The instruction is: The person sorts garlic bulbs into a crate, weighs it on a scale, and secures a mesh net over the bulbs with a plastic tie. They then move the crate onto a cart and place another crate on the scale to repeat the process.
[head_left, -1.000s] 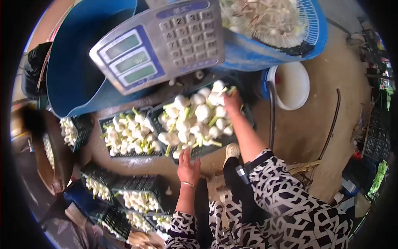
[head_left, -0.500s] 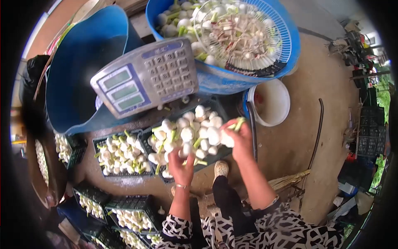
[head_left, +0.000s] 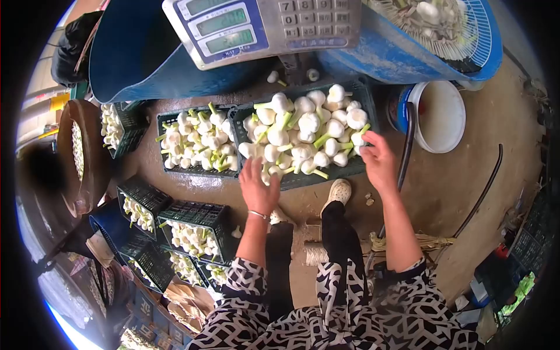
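Note:
White garlic bulbs [head_left: 309,122] with short green stems lie heaped in a dark crate [head_left: 367,96] under the scale's display [head_left: 227,26]. My left hand [head_left: 258,189], a bracelet at its wrist, is at the crate's near left edge, fingers apart beside the bulbs. At the near right side, my right hand [head_left: 379,158] touches or nearly touches a green stem with its fingers; it carries no bulb that I can see. A second crate of garlic [head_left: 198,140] stands directly left of the first.
Behind the crates are a blue tub [head_left: 134,52] and another blue tub [head_left: 402,52] with a white basket [head_left: 466,29] on top. A white bucket [head_left: 446,116] stands right, near a black hose [head_left: 406,146]. More garlic crates [head_left: 195,233] are at lower left.
The view has shifted down and the scene sits higher. The garlic that my right hand held has been let go onto the heap. The scale's display now shows digits.

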Tool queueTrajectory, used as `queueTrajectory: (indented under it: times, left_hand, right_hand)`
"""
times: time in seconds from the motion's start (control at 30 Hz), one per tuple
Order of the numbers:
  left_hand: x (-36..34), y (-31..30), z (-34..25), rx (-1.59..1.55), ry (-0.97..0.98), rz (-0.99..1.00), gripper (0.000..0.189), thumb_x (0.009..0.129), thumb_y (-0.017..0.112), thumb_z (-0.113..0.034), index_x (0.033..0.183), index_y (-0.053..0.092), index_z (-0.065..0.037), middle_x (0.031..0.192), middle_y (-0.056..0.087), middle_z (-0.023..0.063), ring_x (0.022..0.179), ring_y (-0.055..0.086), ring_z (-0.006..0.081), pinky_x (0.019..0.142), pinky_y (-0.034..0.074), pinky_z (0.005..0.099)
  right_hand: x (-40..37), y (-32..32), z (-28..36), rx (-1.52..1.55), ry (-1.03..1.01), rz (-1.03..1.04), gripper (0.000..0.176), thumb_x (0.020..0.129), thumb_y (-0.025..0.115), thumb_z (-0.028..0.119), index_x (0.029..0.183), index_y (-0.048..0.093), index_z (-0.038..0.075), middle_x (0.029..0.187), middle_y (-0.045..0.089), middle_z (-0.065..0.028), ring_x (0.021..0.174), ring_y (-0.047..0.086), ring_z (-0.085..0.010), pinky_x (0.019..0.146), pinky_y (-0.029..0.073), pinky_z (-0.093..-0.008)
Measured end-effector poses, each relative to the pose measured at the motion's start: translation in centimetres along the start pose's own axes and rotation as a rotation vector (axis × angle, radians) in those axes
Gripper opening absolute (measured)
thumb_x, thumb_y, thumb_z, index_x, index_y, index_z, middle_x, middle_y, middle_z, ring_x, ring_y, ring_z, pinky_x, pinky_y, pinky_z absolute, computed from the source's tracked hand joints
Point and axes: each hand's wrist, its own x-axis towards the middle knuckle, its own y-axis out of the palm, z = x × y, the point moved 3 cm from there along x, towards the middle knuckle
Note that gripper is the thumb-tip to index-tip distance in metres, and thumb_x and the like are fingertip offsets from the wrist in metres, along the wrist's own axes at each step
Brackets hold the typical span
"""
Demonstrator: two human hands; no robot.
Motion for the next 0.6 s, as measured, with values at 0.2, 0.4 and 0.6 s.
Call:
queueTrajectory:
  times: [0.2,0.4,0.6]
  left_hand:
    - [4.4,3.4,4.5,0.152,0.078,0.032,0.056,0.068,0.074,-0.02,0.121,0.057,-0.016,0.134,0.044,0.0184,0.125,0.036,0.0415,0.105,0.031,0.0505]
    - [0.5,5.0,3.0,-0.147,0.157,0.052,0.052,0.062,0.072,-0.008,0.112,0.061,-0.016,0.123,0.05,0.0147,0.113,0.044,0.0393,0.094,0.04,0.0467]
    - [-1.4,7.0,2.5,-0.069,0.208,0.179,0.06,0.065,0.074,-0.013,0.121,0.053,-0.007,0.119,0.052,0.0158,0.107,0.051,0.0343,0.09,0.041,0.0448]
  right_hand:
    - [4.2,10.5,0.5,-0.573,-0.406,0.073,0.046,0.08,0.062,0.007,0.124,0.05,0.005,0.124,0.056,-0.0145,0.105,0.058,-0.0334,0.088,0.048,-0.0399]
    - [3.3,19.3,2.5,-0.87,-0.75,0.329,0.051,0.077,0.066,0.019,0.125,0.05,0.007,0.131,0.049,-0.0108,0.112,0.053,-0.0315,0.094,0.044,-0.0419]
    - [2.4,16.8,-1.9,-0.944,-0.491,0.363,0.054,0.073,0.07,0.027,0.12,0.05,0.009,0.113,0.051,-0.0105,0.086,0.064,-0.0316,0.069,0.052,-0.0455]
